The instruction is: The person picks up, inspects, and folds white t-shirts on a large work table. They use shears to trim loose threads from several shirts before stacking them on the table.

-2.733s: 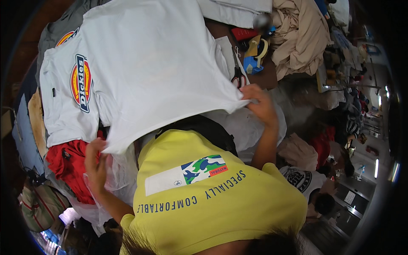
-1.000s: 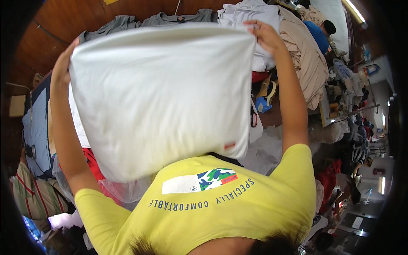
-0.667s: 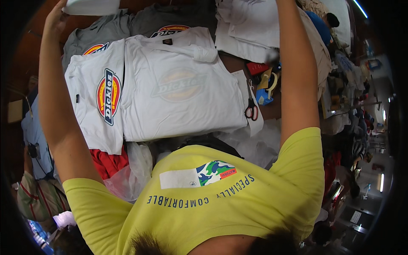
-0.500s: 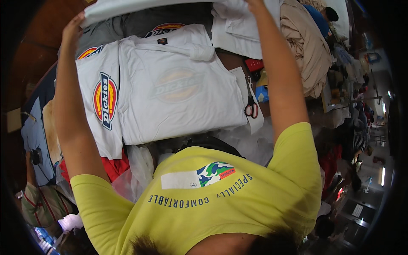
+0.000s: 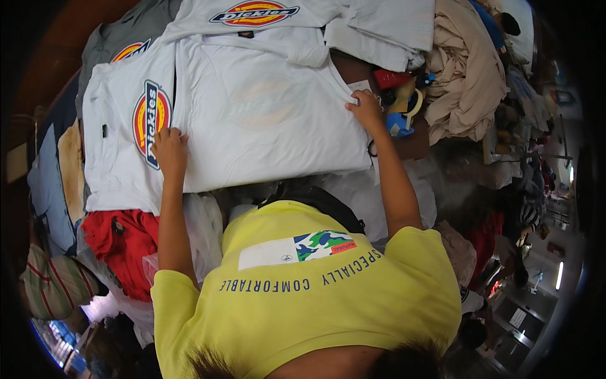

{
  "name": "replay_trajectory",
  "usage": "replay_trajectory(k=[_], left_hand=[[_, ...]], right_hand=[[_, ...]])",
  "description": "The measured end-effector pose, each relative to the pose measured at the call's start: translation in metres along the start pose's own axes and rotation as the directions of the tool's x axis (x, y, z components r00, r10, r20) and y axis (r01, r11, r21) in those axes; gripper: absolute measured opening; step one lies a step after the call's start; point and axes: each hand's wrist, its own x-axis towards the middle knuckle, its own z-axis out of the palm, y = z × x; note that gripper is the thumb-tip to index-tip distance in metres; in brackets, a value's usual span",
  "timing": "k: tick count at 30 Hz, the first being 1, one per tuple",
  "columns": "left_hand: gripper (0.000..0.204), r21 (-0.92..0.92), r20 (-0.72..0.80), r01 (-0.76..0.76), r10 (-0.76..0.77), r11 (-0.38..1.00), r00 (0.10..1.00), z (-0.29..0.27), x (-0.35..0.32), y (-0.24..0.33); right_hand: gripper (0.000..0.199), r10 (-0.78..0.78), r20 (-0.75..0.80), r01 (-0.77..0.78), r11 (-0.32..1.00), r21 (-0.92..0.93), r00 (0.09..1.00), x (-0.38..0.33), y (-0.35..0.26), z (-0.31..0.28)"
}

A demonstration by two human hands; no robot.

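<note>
Touching the cloth, well apart from each other, the left hand (image 5: 170, 153) is at the left edge of the middle white shirt (image 5: 271, 139) and the right hand (image 5: 366, 112) at its right edge; whether their fingers pinch or only rest, I cannot tell. This shirt lies on the brown table (image 5: 413, 148), its spreading seemingly almost done, some creases left. Beside it the left white shirt (image 5: 110, 174), and beyond it the far white shirt (image 5: 309, 15), already lie badge up.

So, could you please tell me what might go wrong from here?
The left hand lies where the central white shirt meets the left white shirt, so lifting one might drag the other. The right hand is close to a blue tape dispenser, which it might knock.
</note>
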Motion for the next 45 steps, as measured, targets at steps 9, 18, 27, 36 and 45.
replay_trajectory(k=[9,18,27,36,45], left_hand=[[0.018,-0.868,0.085,0.134,-0.122,0.477,0.989,-0.13,-0.044,-0.057],[0.016,-0.933,-0.09,-0.038,-0.132,0.357,0.987,-0.232,-0.051,-0.076],[0.047,-0.791,-0.321,-0.235,-0.055,0.565,0.946,-0.193,0.19,-0.091],[0.042,-0.274,-0.103,-0.133,0.109,0.952,0.989,0.023,-0.001,-0.057],[0.036,-0.548,0.048,0.323,-0.356,0.772,0.933,0.003,-0.08,-0.049]], right_hand=[[0.017,0.061,0.057,-0.079,0.463,0.883,0.997,-0.065,-0.001,-0.148],[0.028,0.0,-0.125,0.124,0.123,0.985,0.992,-0.087,-0.018,-0.207],[0.03,0.0,-0.591,0.486,0.568,0.664,0.807,0.112,-0.085,-0.158],[0.037,-0.289,-0.066,0.292,0.884,0.366,0.955,-0.036,-0.018,0.005],[0.027,-0.076,-0.211,0.15,0.92,0.363,0.975,-0.1,-0.017,0.028]])
